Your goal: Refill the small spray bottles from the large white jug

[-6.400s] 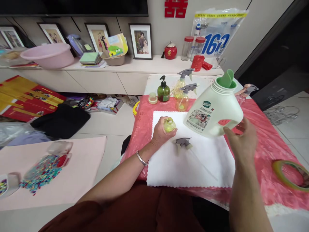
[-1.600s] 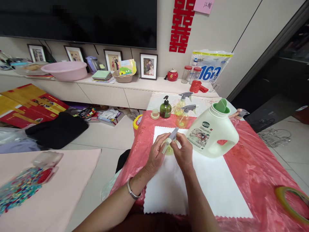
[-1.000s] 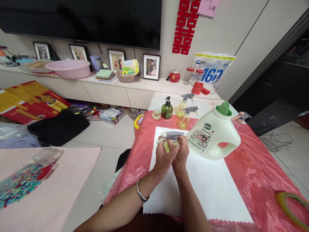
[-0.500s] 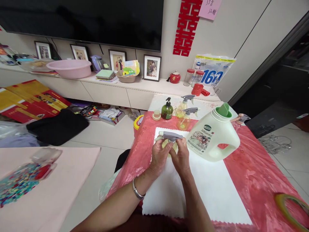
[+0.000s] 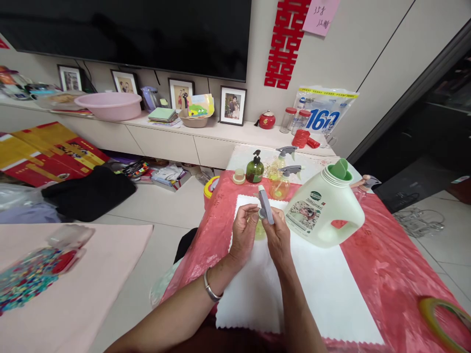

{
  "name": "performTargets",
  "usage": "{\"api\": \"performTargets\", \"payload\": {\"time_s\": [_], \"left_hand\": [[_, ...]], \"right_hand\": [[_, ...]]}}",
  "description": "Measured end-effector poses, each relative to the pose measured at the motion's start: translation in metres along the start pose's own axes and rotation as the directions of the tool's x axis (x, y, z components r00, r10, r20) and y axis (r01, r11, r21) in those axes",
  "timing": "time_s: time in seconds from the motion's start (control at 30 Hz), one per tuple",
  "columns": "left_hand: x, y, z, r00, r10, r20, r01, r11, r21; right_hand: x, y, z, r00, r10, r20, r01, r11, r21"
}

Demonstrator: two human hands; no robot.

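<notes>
Over a white scalloped cloth (image 5: 316,294), both hands are at a small spray bottle with a grey trigger head (image 5: 265,203). Its yellowish body (image 5: 260,231) shows only in part between the hands. My right hand (image 5: 278,240) is closed on the near end of the trigger head. My left hand (image 5: 243,238), with a silver bangle at the wrist, has curled fingers and thumb at the bottle's neck. The head's pale nozzle points away from me. Close on the right stands a large pale green jug (image 5: 320,211) with a green scoop (image 5: 339,169) in its mouth.
Behind the hands stand two more spray bottles (image 5: 281,186), a dark green pump bottle (image 5: 255,169) and a small pale cap (image 5: 239,175). Red plastic film (image 5: 382,274) covers the table. A tape roll (image 5: 437,321) lies at the right edge. Left is a pink-topped table (image 5: 106,274) with colourful bits.
The trigger head has turned from lying sideways, nozzle left, to pointing away from me. My right hand has shifted its grip along it; my left hand stays at the neck.
</notes>
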State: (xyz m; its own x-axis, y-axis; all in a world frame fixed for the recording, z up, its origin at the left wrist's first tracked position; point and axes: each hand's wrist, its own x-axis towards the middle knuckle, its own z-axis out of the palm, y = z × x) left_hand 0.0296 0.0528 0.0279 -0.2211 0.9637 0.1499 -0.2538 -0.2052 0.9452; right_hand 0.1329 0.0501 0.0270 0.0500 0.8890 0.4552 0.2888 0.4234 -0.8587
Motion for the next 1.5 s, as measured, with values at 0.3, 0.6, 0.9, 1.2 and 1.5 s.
{"api": "performTargets", "payload": {"time_s": [0.3, 0.6, 0.9, 1.2, 1.5], "left_hand": [[0.000, 0.010, 0.000, 0.999, -0.024, 0.026, 0.023, 0.999, 0.043], [-0.003, 0.003, -0.002, 0.993, 0.043, 0.111, -0.038, 0.998, -0.047], [0.005, 0.009, 0.001, 0.993, -0.060, 0.103, 0.063, 0.998, -0.022], [0.006, 0.002, -0.006, 0.983, -0.047, 0.175, 0.055, 0.998, -0.041], [0.004, 0.004, -0.006, 0.975, -0.084, 0.206, 0.112, 0.986, -0.125]], "right_hand": [[-0.002, 0.014, 0.008, 0.990, -0.015, -0.138, 0.011, 1.000, -0.025], [-0.003, 0.020, 0.023, 0.956, -0.011, -0.292, -0.006, 0.998, -0.056], [-0.003, 0.017, 0.019, 0.966, -0.044, -0.254, 0.012, 0.992, -0.128], [-0.004, 0.008, 0.011, 0.994, -0.038, -0.107, 0.027, 0.994, -0.104], [-0.009, 0.008, -0.001, 0.999, 0.038, 0.014, -0.038, 0.999, 0.017]]}}
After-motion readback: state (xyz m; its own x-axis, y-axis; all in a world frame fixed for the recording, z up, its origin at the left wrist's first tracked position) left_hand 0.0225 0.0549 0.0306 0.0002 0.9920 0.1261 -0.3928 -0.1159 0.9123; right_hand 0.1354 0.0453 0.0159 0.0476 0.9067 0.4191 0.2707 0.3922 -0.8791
